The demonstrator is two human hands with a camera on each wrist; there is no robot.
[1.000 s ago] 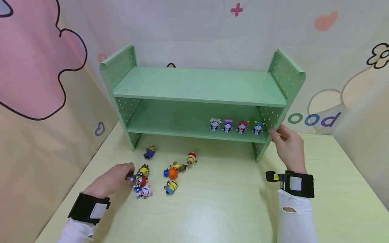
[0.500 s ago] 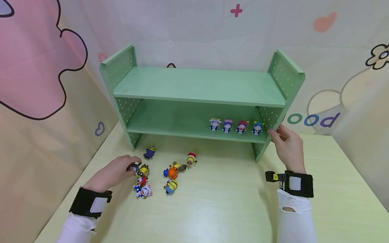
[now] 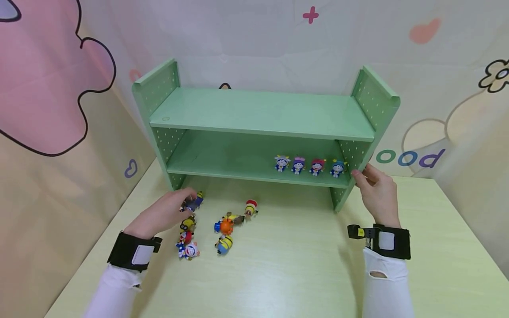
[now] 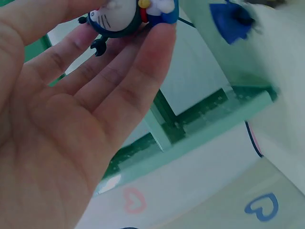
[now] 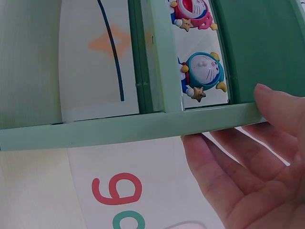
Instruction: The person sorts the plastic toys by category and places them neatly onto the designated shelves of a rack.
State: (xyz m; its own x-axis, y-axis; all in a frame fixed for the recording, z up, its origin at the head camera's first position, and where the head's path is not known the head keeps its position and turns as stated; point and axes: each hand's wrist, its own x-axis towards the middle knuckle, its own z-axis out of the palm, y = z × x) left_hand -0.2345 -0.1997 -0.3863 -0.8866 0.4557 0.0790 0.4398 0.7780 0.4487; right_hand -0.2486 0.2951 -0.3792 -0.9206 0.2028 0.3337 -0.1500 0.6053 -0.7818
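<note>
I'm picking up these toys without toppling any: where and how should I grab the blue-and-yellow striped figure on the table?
Probably best to pinch the striped figure across its middle, coming from above and the front. It seems to lie down, longer than wide, so its long sides suit thumb and finger. The orange figure sits close behind it, while the near side is bare table.

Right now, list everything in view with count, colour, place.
backdrop: 1, pale, printed, rear
table: 1, pale yellow, foreground
shelf unit: 1, green, on table
shelf figurines: 4, blue-white, varied hats, lower level, right
loose figurines: at least 7, mixed colours, on table
held figurine: 1, blue-white, in left hand
wristbands: 2, black, one per wrist
sleeves: 2, white, forearms
left hand: 1, bare, over table
right hand: 1, bare, gripping shelf unit's right side
</note>
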